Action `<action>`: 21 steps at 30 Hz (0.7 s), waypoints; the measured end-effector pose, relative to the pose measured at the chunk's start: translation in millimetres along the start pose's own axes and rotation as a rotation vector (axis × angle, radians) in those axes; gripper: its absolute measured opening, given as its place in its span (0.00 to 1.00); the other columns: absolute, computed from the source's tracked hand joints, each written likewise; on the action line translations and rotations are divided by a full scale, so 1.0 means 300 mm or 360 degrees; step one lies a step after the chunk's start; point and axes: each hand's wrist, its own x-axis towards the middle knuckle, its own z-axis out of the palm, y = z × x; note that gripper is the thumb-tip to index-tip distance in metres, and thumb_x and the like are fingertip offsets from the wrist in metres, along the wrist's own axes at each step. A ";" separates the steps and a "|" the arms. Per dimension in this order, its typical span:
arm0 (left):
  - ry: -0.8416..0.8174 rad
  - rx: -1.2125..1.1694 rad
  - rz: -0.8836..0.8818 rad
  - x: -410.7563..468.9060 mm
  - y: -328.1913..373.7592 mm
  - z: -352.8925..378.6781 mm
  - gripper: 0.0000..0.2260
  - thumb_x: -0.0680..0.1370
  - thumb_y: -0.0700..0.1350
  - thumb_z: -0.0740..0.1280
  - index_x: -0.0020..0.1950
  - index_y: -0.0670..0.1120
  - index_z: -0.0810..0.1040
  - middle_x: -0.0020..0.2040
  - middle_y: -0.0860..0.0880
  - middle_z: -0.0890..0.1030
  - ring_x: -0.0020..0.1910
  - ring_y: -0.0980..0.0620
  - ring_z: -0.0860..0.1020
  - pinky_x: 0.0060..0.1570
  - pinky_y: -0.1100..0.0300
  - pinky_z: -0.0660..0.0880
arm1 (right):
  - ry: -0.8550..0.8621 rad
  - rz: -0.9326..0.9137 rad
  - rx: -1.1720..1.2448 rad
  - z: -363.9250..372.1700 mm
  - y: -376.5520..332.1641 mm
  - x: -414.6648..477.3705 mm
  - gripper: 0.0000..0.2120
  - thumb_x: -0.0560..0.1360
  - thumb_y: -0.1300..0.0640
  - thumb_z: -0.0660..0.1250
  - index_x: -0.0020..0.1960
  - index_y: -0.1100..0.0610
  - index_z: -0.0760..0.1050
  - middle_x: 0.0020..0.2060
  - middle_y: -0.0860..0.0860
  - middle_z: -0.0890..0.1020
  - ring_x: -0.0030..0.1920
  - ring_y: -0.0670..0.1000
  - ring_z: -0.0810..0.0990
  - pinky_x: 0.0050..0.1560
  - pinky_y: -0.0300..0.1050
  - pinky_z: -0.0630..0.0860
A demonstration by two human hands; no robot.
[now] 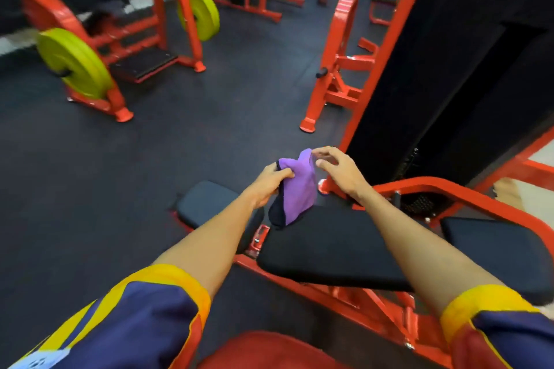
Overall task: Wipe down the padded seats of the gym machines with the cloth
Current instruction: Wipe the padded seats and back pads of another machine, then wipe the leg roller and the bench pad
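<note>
Purple cloth (298, 189) hangs nearly upright, long axis vertical, one corner pointing up and its dark-edged lower end over the black seat (329, 246). Left grip (269, 183) pinches its side. Right grip (341, 171) curls at the top corner; whether it holds the cloth, I cannot tell.

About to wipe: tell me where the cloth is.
Head view, centre: cloth held in the left hand, above the seat pad, right hand at its top.
</note>
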 end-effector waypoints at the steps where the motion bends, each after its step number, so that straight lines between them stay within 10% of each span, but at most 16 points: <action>1: 0.0030 0.0034 0.0021 -0.020 0.021 -0.047 0.08 0.78 0.36 0.64 0.51 0.48 0.79 0.39 0.52 0.81 0.41 0.54 0.76 0.35 0.63 0.71 | -0.0079 0.0001 -0.0019 0.027 -0.019 0.025 0.19 0.78 0.64 0.69 0.65 0.49 0.77 0.64 0.48 0.79 0.64 0.48 0.77 0.70 0.47 0.71; 5: 0.0145 0.0080 0.0151 -0.163 0.103 -0.360 0.11 0.77 0.36 0.64 0.55 0.48 0.80 0.43 0.50 0.80 0.43 0.53 0.75 0.37 0.62 0.70 | -0.0437 -0.0105 -0.0082 0.236 -0.210 0.145 0.34 0.69 0.53 0.77 0.72 0.41 0.70 0.71 0.46 0.73 0.71 0.48 0.71 0.72 0.48 0.69; 15: 0.0811 0.0204 0.0432 -0.534 0.214 -1.056 0.14 0.76 0.30 0.66 0.56 0.46 0.80 0.48 0.51 0.83 0.47 0.56 0.80 0.50 0.62 0.76 | -0.0613 -0.0433 0.0021 0.797 -0.721 0.379 0.17 0.75 0.61 0.75 0.55 0.50 0.70 0.44 0.52 0.78 0.34 0.49 0.77 0.44 0.48 0.78; 21: 0.1370 0.0354 0.0475 -0.724 0.200 -1.391 0.17 0.74 0.28 0.68 0.55 0.48 0.72 0.49 0.51 0.78 0.43 0.59 0.76 0.47 0.64 0.73 | -0.0842 -0.0691 -0.0017 1.212 -0.940 0.516 0.11 0.77 0.64 0.69 0.55 0.50 0.75 0.45 0.57 0.76 0.35 0.52 0.78 0.37 0.44 0.81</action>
